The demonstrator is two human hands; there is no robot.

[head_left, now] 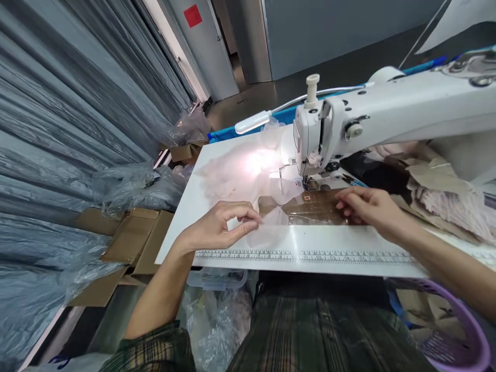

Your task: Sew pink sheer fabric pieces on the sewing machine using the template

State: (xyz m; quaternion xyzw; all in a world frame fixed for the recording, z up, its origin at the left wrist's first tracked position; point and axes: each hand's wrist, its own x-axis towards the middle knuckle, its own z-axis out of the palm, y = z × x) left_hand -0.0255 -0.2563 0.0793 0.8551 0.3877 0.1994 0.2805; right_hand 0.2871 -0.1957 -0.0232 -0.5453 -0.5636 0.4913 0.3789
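Note:
My left hand point(227, 223) is closed in a pinch on the near edge of pale, sheer fabric point(228, 173). The fabric spreads over the left side of the white table and reaches toward the needle area. Its thin front flap point(270, 230) hangs over brown tape point(320, 209) on the bed. My right hand point(364, 206) rests at the tape's right end, fingers curled together; what they hold, if anything, is hidden. Between and beyond my hands stands a white sewing machine point(310, 134), its presser foot point(307, 182) close to the fabric's right edge.
A lit lamp point(253, 122) on a bendable neck shines on the fabric. A printed ruler point(310, 257) runs along the table's front edge. Pinkish fabric pieces point(449, 201) lie right. Cardboard boxes point(134, 237) and plastic bags stand left; a purple basket point(478, 336) is below right.

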